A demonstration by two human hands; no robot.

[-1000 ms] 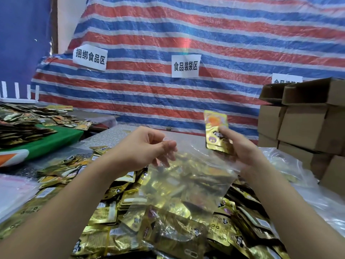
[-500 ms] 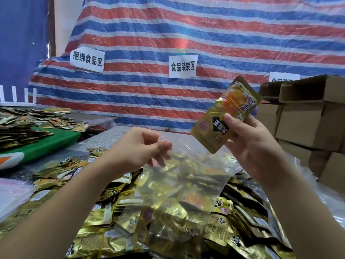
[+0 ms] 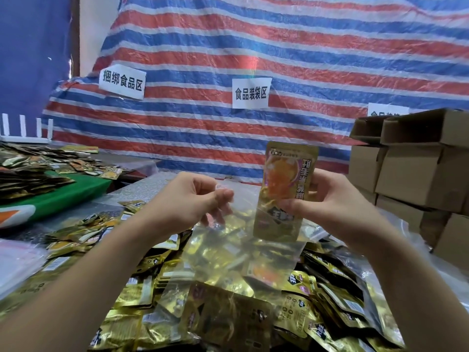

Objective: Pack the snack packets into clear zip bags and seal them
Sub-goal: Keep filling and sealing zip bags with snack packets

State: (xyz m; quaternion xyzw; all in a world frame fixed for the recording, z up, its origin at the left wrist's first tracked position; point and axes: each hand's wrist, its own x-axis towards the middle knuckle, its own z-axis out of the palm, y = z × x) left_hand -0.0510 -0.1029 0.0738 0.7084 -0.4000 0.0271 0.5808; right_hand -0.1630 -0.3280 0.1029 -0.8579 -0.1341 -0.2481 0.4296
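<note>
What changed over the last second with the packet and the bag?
The right hand turned the gold snack packet from tilted to upright and lowered its bottom end to the mouth of the clear zip bag. The left hand kept pinching the bag's top edge; the packet pile stayed put.

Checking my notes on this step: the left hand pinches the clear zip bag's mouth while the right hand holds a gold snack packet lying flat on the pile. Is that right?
Not quite. In the head view the right hand holds the gold snack packet upright above the pile, at the mouth of the clear zip bag, not flat on it. The left hand does pinch the bag's mouth.
</note>
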